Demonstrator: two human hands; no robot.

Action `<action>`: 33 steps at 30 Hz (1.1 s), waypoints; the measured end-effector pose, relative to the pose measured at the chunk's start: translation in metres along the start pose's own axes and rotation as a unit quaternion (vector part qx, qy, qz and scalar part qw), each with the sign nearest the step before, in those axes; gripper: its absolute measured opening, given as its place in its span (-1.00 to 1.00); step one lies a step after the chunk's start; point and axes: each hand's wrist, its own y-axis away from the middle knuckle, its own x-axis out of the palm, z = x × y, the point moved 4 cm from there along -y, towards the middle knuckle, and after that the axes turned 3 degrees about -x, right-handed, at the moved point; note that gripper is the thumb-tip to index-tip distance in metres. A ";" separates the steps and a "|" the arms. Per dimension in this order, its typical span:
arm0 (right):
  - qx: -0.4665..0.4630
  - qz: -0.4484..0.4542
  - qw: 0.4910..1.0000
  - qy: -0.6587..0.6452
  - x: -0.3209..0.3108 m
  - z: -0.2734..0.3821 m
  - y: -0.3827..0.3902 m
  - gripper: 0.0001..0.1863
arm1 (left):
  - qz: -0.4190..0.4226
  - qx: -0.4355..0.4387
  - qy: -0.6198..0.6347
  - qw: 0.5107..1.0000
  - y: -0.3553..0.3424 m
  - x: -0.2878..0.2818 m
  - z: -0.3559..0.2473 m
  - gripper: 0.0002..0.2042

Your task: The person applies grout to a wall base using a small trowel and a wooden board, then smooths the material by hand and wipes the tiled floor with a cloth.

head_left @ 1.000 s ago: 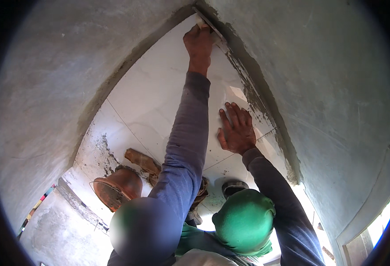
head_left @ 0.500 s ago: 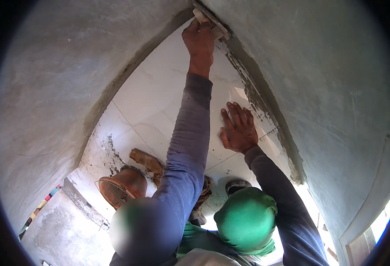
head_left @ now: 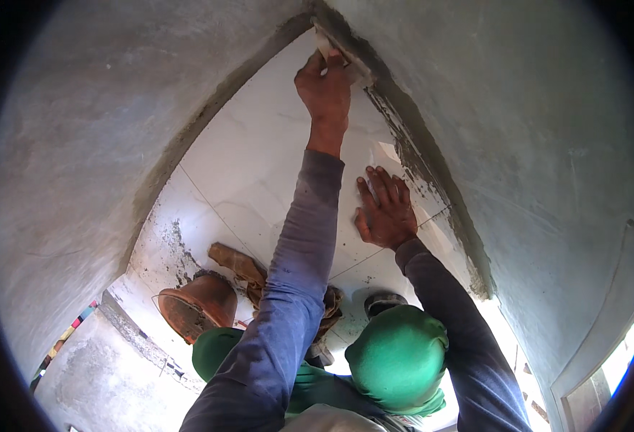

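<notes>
At the far corner, my left hand (head_left: 324, 93) is closed around the pale handle of a trowel (head_left: 322, 43). Its thin edge lies along the foot of the right wall, and much of the tool is hidden behind my fingers. A band of wet grey mortar (head_left: 421, 133) runs along that wall's base, ragged where it meets the white tiled floor (head_left: 259, 122). My right hand (head_left: 387, 216) rests palm down on the tiles near the mortar, fingers spread, holding nothing.
Grey plastered walls (head_left: 79, 144) (head_left: 533, 122) close in on both sides. A terracotta-coloured bucket (head_left: 212, 299) sits at the lower left beside a brown cloth-like item (head_left: 237, 261). Mortar crumbs (head_left: 176, 241) dot the floor. My green-clad knees (head_left: 396, 356) are close below.
My left hand has drawn the trowel a little toward me from the corner, along the right wall's base. My right hand stays almost where it was.
</notes>
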 end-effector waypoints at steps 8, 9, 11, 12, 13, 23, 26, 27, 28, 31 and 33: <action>0.006 -0.001 1.000 -0.009 0.004 -0.005 0.002 -0.28 | 0.017 0.091 -0.063 0.994 -0.013 0.026 -0.024 -0.67; 0.011 0.008 1.000 -0.011 0.003 -0.007 0.003 -0.28 | 0.030 0.137 -0.036 0.989 0.000 0.032 -0.041 -0.66; 0.016 0.017 1.000 -0.018 0.003 -0.007 0.005 -0.27 | 0.033 0.135 -0.033 0.990 0.033 0.031 -0.070 -0.67; 0.014 0.016 1.000 -0.013 0.003 -0.009 0.004 -0.27 | 0.034 0.136 -0.026 0.990 0.041 0.032 -0.080 -0.67; 0.010 0.016 1.000 -0.010 0.002 -0.007 0.004 -0.27 | 0.035 0.137 -0.028 0.990 0.038 0.027 -0.075 -0.67; 0.023 0.027 0.999 -0.009 -0.002 -0.005 0.001 -0.33 | 0.028 0.066 -0.070 0.995 -0.033 -0.007 -0.007 -0.68; 0.028 0.036 0.999 -0.006 -0.002 -0.005 0.001 -0.32 | 0.032 0.084 -0.065 0.994 -0.048 -0.002 -0.010 -0.68; 0.028 0.037 0.999 -0.006 -0.003 -0.004 -0.001 -0.31 | 0.041 0.109 -0.059 0.991 -0.050 -0.003 -0.013 -0.68; 0.029 0.041 0.999 -0.006 -0.002 -0.004 0.000 -0.30 | 0.041 0.107 -0.060 0.992 -0.050 -0.005 -0.015 -0.68; 0.021 0.031 0.999 -0.006 0.003 -0.004 0.001 -0.29 | 0.042 0.059 -0.110 0.991 -0.048 -0.011 -0.016 -0.66; 0.023 0.038 0.999 0.000 0.004 -0.005 0.003 -0.29 | 0.101 0.026 -0.212 0.972 -0.032 -0.018 -0.011 -0.63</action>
